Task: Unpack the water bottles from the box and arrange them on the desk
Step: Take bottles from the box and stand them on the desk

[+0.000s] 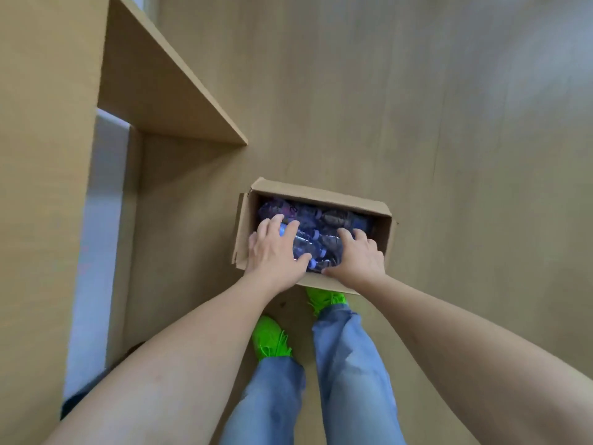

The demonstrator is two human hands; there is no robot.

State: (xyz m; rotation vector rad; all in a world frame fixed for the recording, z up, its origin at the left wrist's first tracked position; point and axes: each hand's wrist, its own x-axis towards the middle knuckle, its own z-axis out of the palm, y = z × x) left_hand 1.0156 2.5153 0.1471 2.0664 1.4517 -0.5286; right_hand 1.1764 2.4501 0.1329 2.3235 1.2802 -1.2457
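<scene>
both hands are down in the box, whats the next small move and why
Probably lift out the bottle that the left hand has its fingers curled over. The right hand also reaches among the bottles in the cardboard box, which sits on the floor. None shows on the desk at the left, so raising one toward it seems the sensible first step.

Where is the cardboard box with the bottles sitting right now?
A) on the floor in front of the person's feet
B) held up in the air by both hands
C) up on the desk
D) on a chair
A: the box rests on the wooden floor, just past the green shoes, while both hands reach down into it.
</scene>
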